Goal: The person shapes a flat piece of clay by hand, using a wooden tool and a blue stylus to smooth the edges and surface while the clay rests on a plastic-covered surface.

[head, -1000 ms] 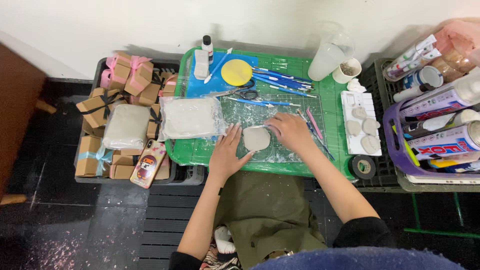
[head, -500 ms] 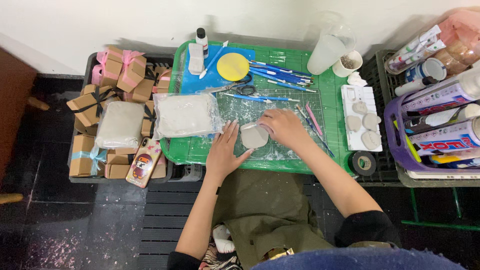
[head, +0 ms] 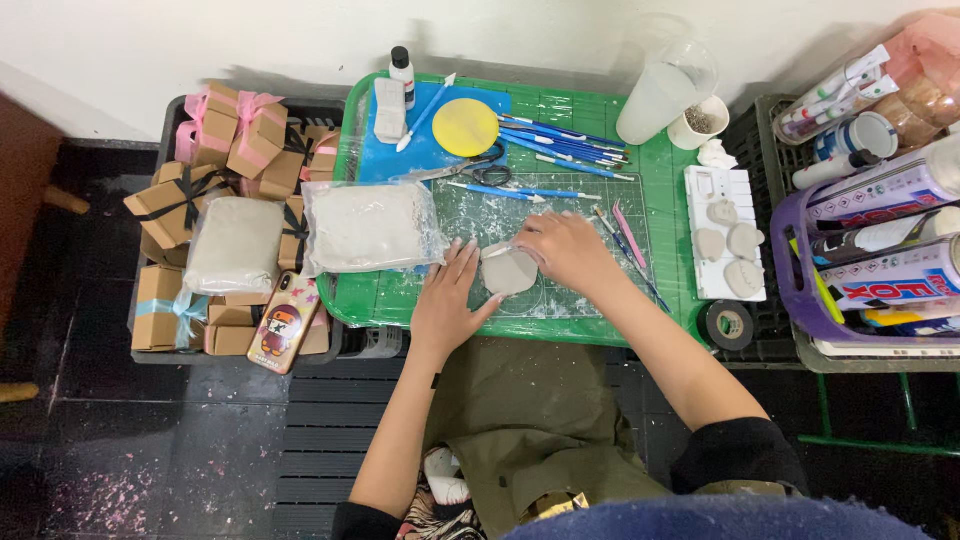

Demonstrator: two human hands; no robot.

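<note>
A flat, roughly round slab of pale grey clay (head: 510, 270) lies on the clear plastic sheet (head: 520, 225) spread over the green cutting mat (head: 660, 190), near the front edge of the surface. The left hand (head: 447, 300) rests flat just left of the slab, fingers spread and open, their tips touching its edge. The right hand (head: 567, 250) lies over the slab's upper right side, fingers curled down onto the clay (whether they pinch it or only press cannot be told).

Left of the hands sits a clear bag of grey clay (head: 368, 226), and beyond it a second wrapped grey block (head: 235, 245) on small brown gift boxes tied with ribbon (head: 230, 140). Behind the slab lie blue-handled modelling tools (head: 560, 145), a yellow round disc (head: 465, 127) and scissors (head: 490, 175). To the right, a white tray (head: 705, 200) holds small grey clay shapes (head: 738, 240), with a black tape roll (head: 728, 324) in front.
</note>
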